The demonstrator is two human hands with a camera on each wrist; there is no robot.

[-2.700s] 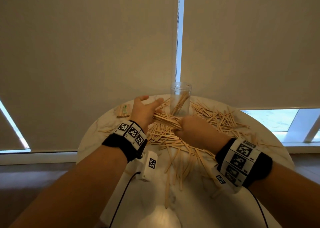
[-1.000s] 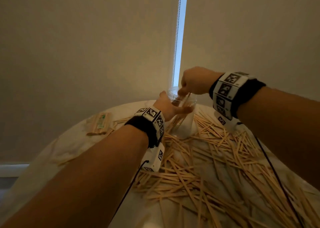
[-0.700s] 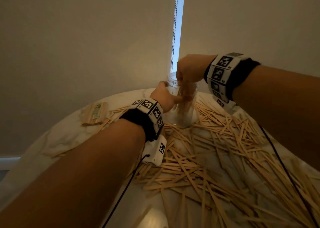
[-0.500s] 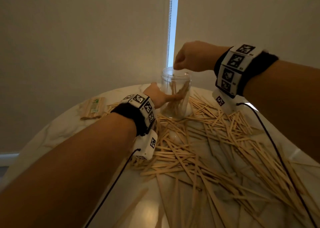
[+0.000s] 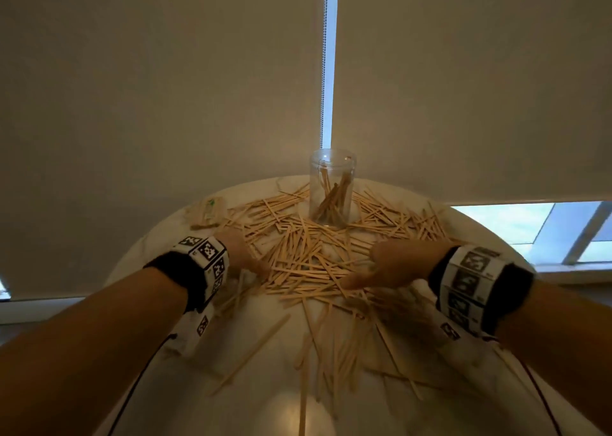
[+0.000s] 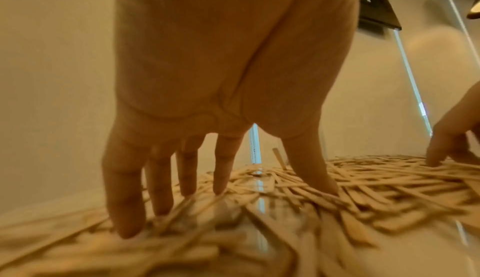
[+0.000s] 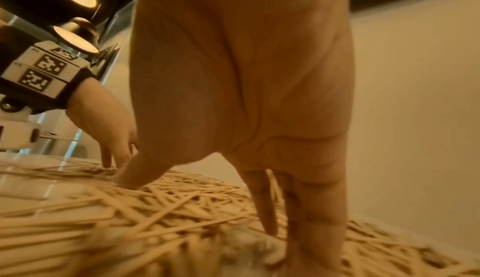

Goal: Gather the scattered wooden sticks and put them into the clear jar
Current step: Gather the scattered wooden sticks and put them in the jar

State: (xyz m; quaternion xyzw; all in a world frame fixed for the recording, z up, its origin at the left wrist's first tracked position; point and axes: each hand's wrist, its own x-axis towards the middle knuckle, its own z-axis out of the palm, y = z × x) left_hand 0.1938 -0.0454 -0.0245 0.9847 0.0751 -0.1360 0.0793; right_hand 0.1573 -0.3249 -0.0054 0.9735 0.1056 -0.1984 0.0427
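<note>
Beige roller blinds [image 5: 165,88] hang behind a round pale marble table [image 5: 159,237] strewn with thin light wooden sticks [image 5: 308,263], criss-crossed with no common axis. The clear plastic jar [image 5: 332,187] stands beyond, partly filled. Left hand [image 5: 236,248] and right hand [image 5: 394,263] flank the pile, fingers spread on it, grasping nothing. Wristband markers [image 5: 208,250] carry codes; nothing readable.

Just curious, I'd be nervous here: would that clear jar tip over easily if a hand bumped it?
Probably: the clear jar is tall, narrow and holds only a few sticks, so likely light. The wooden sticks lying around its base might let it slide.
</note>
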